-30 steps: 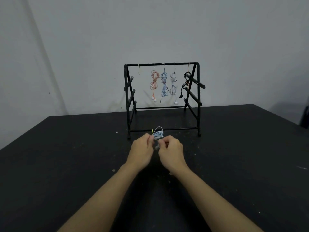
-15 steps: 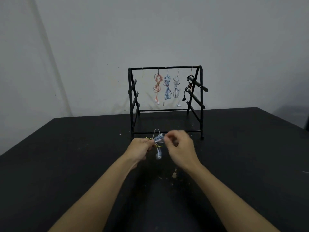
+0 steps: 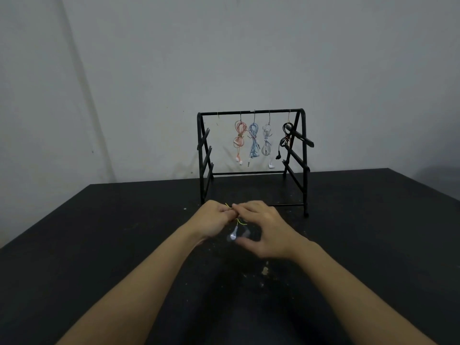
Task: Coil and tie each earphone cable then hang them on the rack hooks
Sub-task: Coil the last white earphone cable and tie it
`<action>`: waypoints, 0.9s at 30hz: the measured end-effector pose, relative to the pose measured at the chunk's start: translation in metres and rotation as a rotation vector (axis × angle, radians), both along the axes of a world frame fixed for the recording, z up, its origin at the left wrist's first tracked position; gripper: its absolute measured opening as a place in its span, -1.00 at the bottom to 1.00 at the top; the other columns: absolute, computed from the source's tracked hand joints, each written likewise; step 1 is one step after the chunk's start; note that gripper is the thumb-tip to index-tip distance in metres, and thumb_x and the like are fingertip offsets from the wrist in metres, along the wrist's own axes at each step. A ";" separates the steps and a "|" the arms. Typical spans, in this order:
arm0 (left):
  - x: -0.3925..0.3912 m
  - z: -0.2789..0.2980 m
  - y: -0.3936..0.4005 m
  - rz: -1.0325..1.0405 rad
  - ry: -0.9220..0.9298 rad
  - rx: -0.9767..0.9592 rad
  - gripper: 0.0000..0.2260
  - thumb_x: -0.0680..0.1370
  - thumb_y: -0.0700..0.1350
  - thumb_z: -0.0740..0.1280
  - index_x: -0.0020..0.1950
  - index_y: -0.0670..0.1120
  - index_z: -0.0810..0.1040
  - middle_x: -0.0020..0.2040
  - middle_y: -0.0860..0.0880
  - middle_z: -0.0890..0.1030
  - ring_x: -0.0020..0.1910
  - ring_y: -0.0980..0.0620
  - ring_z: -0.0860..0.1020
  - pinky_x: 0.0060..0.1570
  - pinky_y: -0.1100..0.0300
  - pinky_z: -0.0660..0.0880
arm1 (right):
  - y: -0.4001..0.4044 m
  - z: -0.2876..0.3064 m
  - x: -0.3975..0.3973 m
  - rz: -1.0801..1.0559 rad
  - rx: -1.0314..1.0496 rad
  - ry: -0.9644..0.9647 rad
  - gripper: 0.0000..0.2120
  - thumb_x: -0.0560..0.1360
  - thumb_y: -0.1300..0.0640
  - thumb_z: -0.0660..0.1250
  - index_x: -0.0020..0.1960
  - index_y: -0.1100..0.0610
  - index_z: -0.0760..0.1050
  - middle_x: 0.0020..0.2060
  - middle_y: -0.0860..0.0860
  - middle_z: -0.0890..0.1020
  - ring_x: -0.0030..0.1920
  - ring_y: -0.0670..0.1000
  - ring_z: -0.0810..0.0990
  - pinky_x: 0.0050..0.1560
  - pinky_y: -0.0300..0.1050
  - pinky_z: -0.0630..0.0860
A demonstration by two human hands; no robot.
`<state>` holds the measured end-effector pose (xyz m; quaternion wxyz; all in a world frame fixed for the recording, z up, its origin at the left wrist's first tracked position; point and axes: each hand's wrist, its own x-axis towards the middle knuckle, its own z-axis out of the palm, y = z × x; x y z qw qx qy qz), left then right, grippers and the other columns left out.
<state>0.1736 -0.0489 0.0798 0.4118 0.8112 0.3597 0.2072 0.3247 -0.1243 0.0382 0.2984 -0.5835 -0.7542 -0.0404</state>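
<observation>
**Q:** What do the two hands hold, and how are they set?

**A:** The left hand (image 3: 216, 220) is curled, its fingertips closed on a small coiled earphone bundle (image 3: 235, 234) held above the black table (image 3: 99, 245). Most of the coil is hidden behind the fingers; one pale earbud hangs below them, blurred. The right hand (image 3: 267, 229) meets the left at the top of the bundle, its forefinger and neighbouring fingers pinching a thin yellow twist tie (image 3: 240, 221), whose loose ends stick out above and below the meeting point. The right thumb is spread wide and low, apart from the other fingers.

**Q:** Where does the bundle lie in relation to the rack?

**A:** It is held in front of the black rack (image 3: 254, 112), near its front lower bar and not touching it. Whether the tie is fully twisted cannot be told.

**Q:** What does the rack carry?

**A:** Four tied coils hang from wire hooks on the top bar: a pink set (image 3: 239, 138), just beside it a blue set (image 3: 253, 140), then a white set (image 3: 266, 141), and a black set (image 3: 286, 138) close to the right-hand frame. At the left end of the bar one hook (image 3: 218, 118) hangs bare.

**Q:** What lies around?

**A:** The table bears pale specks and scuffs, and a grey wall (image 3: 149, 70) stands behind the rack.
</observation>
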 end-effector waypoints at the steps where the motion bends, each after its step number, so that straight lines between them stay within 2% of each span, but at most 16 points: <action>1: -0.001 0.000 0.001 0.003 0.010 0.012 -0.68 0.59 -0.13 0.22 -0.38 -0.07 0.50 -0.46 0.01 0.38 -0.51 0.15 0.29 -0.43 0.26 0.23 | -0.001 0.001 -0.002 0.007 -0.013 0.022 -0.28 0.38 -0.20 0.23 0.46 0.07 0.25 0.33 -0.07 0.40 0.38 -0.11 0.23 0.38 -0.05 0.14; 3: -0.001 -0.001 0.001 -0.003 0.011 0.017 -0.70 0.59 -0.13 0.22 -0.34 -0.08 0.54 -0.44 0.00 0.38 -0.46 0.13 0.29 -0.39 0.23 0.22 | -0.002 0.004 -0.006 0.005 -0.006 0.052 -0.27 0.36 -0.26 0.14 0.44 0.06 0.28 0.29 -0.09 0.42 0.35 -0.14 0.24 0.35 -0.11 0.12; 5: -0.001 -0.002 -0.001 -0.020 -0.005 0.004 -0.73 0.59 -0.15 0.22 -0.28 -0.11 0.58 -0.44 0.02 0.41 -0.44 0.13 0.31 -0.39 0.23 0.23 | 0.000 0.003 -0.008 -0.019 0.056 0.044 -0.32 0.38 -0.26 0.21 0.39 0.09 0.36 0.21 -0.07 0.50 0.29 -0.10 0.34 0.33 -0.10 0.21; 7: -0.001 0.000 -0.003 -0.039 -0.011 -0.008 -0.72 0.59 -0.15 0.21 -0.30 -0.08 0.56 -0.46 0.04 0.40 -0.47 0.14 0.29 -0.44 0.25 0.22 | 0.005 -0.002 -0.006 -0.025 0.116 0.069 -0.45 0.41 -0.06 0.38 0.33 0.13 0.44 0.13 -0.01 0.57 0.20 -0.06 0.46 0.26 -0.10 0.38; 9: -0.003 0.003 -0.004 -0.071 -0.008 -0.046 -0.72 0.59 -0.14 0.20 -0.29 -0.07 0.55 -0.46 0.05 0.38 -0.49 0.16 0.28 -0.48 0.30 0.21 | 0.005 -0.004 -0.004 0.008 0.143 0.165 -0.57 0.42 0.17 0.44 0.28 0.16 0.50 0.06 0.02 0.62 0.06 -0.08 0.55 0.14 -0.25 0.48; 11: -0.005 0.004 -0.003 -0.100 -0.014 -0.078 -0.72 0.60 -0.12 0.19 -0.29 -0.05 0.55 -0.44 0.06 0.37 -0.47 0.16 0.27 -0.48 0.33 0.21 | 0.003 0.000 -0.002 0.033 0.126 0.255 -0.63 0.43 0.25 0.43 0.23 0.19 0.53 -0.02 0.00 0.65 -0.08 -0.16 0.60 0.00 -0.42 0.46; 14: -0.006 0.003 -0.004 -0.108 -0.067 -0.098 -0.74 0.61 -0.12 0.19 -0.24 -0.09 0.54 -0.41 0.04 0.35 -0.46 0.16 0.26 -0.48 0.35 0.20 | 0.000 0.007 -0.001 0.041 0.124 0.289 -0.70 0.45 0.24 0.40 0.18 0.22 0.57 -0.18 0.03 0.67 -0.25 -0.32 0.56 -0.15 -0.50 0.41; 18: -0.003 -0.006 -0.004 -0.077 -0.142 -0.146 -0.75 0.59 -0.10 0.22 -0.06 -0.25 0.59 -0.38 0.03 0.39 -0.43 0.19 0.31 -0.44 0.37 0.25 | -0.001 0.006 0.000 0.022 0.171 0.260 -0.70 0.42 0.18 0.41 0.13 0.22 0.60 -0.26 0.06 0.67 -0.28 -0.42 0.51 -0.20 -0.55 0.37; 22: -0.001 -0.013 -0.003 -0.091 -0.236 -0.224 -0.77 0.58 -0.09 0.24 -0.18 -0.13 0.61 -0.40 0.08 0.43 -0.43 0.21 0.35 -0.38 0.32 0.28 | -0.004 0.008 -0.002 -0.008 0.176 0.370 -0.74 0.41 0.19 0.45 0.09 0.20 0.62 -0.28 0.07 0.68 -0.35 -0.28 0.57 -0.26 -0.44 0.46; 25: -0.003 -0.014 -0.004 -0.126 -0.321 -0.186 -0.78 0.58 -0.15 0.24 -0.17 -0.11 0.64 -0.35 0.05 0.49 -0.38 0.21 0.39 -0.36 0.34 0.32 | -0.011 0.018 -0.008 -0.031 0.066 0.616 -0.76 0.38 0.15 0.47 0.04 0.16 0.64 -0.30 0.05 0.69 -0.42 -0.06 0.62 -0.31 -0.25 0.57; 27: -0.004 -0.013 -0.005 -0.157 -0.335 -0.121 -0.82 0.57 -0.18 0.25 -0.10 -0.13 0.65 -0.27 -0.06 0.54 -0.36 0.20 0.39 -0.32 0.33 0.32 | -0.014 0.025 -0.010 -0.022 -0.029 0.761 -0.79 0.34 0.15 0.49 -0.03 0.14 0.66 -0.33 0.10 0.69 -0.46 -0.06 0.59 -0.36 -0.31 0.52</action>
